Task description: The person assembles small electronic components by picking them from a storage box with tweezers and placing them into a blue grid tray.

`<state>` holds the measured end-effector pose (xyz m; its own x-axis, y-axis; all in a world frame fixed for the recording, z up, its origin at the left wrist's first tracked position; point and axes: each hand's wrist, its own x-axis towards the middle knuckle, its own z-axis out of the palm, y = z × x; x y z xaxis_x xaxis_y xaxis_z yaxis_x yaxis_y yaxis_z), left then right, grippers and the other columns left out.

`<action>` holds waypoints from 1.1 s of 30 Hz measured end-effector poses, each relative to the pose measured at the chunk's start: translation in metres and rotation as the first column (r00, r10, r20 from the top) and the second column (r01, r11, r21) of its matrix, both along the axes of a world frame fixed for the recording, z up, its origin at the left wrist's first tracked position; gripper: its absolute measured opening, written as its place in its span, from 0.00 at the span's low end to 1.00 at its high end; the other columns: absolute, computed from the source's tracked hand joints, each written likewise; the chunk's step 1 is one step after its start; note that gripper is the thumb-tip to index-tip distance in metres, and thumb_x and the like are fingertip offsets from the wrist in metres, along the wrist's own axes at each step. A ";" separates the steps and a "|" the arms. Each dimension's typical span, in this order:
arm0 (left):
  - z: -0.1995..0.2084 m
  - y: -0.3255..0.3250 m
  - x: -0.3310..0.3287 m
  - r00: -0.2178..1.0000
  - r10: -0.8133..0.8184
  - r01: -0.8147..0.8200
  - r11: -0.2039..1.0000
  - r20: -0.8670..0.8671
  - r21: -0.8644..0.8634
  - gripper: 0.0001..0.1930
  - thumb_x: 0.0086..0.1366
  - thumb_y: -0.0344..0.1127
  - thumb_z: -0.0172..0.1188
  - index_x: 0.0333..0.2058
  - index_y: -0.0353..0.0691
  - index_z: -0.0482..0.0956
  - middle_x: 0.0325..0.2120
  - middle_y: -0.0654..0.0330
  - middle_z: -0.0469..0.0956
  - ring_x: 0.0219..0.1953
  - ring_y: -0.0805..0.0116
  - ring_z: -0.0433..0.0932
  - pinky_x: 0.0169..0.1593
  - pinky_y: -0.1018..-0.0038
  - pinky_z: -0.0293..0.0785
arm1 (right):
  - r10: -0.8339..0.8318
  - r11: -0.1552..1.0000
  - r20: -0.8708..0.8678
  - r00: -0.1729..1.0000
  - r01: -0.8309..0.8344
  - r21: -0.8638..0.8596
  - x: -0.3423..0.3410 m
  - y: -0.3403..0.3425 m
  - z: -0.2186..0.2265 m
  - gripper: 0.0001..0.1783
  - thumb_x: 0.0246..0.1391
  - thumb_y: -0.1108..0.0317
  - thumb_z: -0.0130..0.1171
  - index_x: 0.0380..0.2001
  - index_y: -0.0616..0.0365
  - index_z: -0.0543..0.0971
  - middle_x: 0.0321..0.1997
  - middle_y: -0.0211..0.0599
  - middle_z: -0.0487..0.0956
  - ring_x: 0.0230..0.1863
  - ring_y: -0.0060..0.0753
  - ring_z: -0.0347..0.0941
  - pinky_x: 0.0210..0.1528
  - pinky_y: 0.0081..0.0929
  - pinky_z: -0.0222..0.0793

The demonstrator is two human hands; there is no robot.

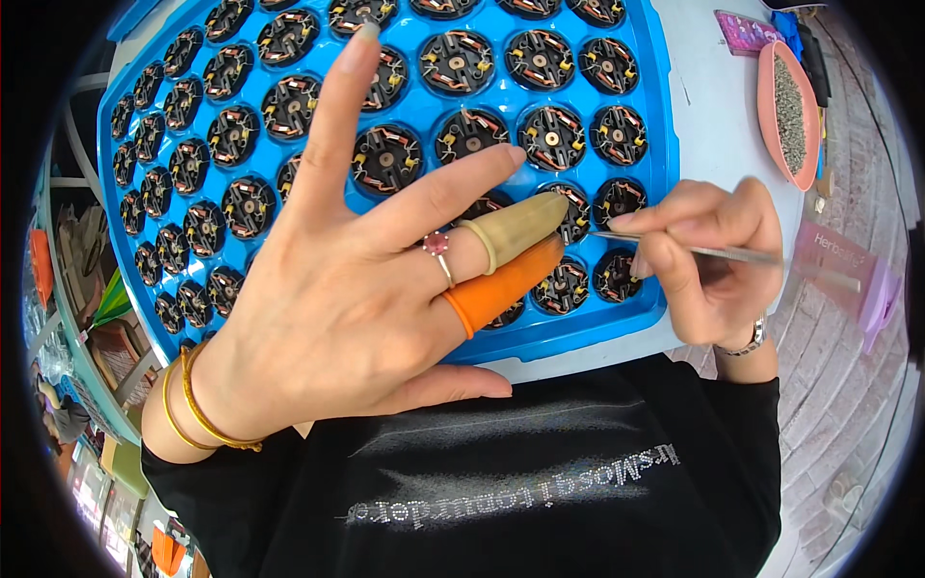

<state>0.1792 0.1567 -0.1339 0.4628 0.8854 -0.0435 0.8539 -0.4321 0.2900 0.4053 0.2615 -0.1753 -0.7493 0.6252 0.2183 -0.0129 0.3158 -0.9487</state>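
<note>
My left hand [347,260] stretches over the blue tray [568,339] with its fingers spread. An orange finger cot [511,284] and a beige one [520,231] cover two of its fingers. Their tips touch or hover right beside a round black electrical part [568,214], partly hidden by them. From the right, my right hand [708,255] pinches slim metal tweezers [737,254], the points at that same part's edge. Several like parts, with thin wires and yellow and copper-coloured pieces, sit in the tray's round pockets, such as one disc [551,138].
A pink oval dish [772,120] of small grey pieces stands right of the tray, below a pink patterned item [747,34]. Farther right is a clear pink bottle with a purple lid [879,301]. Shelving with assorted goods [116,356] lines the left.
</note>
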 end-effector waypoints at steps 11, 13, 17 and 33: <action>-0.002 0.000 -0.003 1.000 -0.019 0.020 0.998 -0.025 0.056 0.32 0.48 0.66 0.56 0.46 0.53 0.82 0.52 0.72 0.75 0.61 0.65 0.67 0.65 0.30 0.25 | 0.116 0.988 0.194 0.974 -0.133 0.078 -0.005 0.009 0.003 0.12 0.55 0.79 0.58 0.30 0.59 0.63 0.33 0.54 0.80 0.21 0.18 0.68 0.23 0.12 0.67; -0.002 0.000 -0.003 1.000 -0.008 0.009 0.998 -0.021 0.059 0.31 0.47 0.65 0.57 0.46 0.53 0.82 0.52 0.72 0.75 0.61 0.65 0.67 0.65 0.30 0.25 | 0.099 0.993 0.201 0.975 -0.108 0.037 -0.006 0.008 0.004 0.12 0.55 0.79 0.58 0.30 0.59 0.63 0.33 0.54 0.80 0.21 0.17 0.67 0.23 0.12 0.67; -0.001 -0.001 -0.002 1.000 0.018 -0.018 0.998 -0.010 0.064 0.30 0.47 0.63 0.59 0.45 0.53 0.82 0.52 0.72 0.75 0.60 0.65 0.67 0.65 0.31 0.26 | 0.039 0.995 0.118 0.992 -0.028 -0.100 -0.005 0.007 0.005 0.11 0.56 0.76 0.58 0.30 0.60 0.64 0.31 0.52 0.80 0.20 0.17 0.67 0.22 0.12 0.66; 0.002 0.004 0.002 0.992 0.122 -0.120 0.988 -0.015 0.093 0.27 0.44 0.55 0.66 0.45 0.54 0.82 0.52 0.71 0.76 0.60 0.65 0.68 0.66 0.32 0.28 | 0.046 0.998 0.094 0.994 -0.043 -0.043 -0.014 0.030 0.006 0.09 0.60 0.71 0.55 0.34 0.61 0.66 0.35 0.50 0.80 0.22 0.19 0.71 0.26 0.14 0.70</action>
<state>0.1812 0.1605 -0.1317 0.3522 0.9354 0.0320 0.9069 -0.3496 0.2353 0.3918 0.2917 -0.1696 -0.7928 0.5977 0.1196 0.0650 0.2780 -0.9584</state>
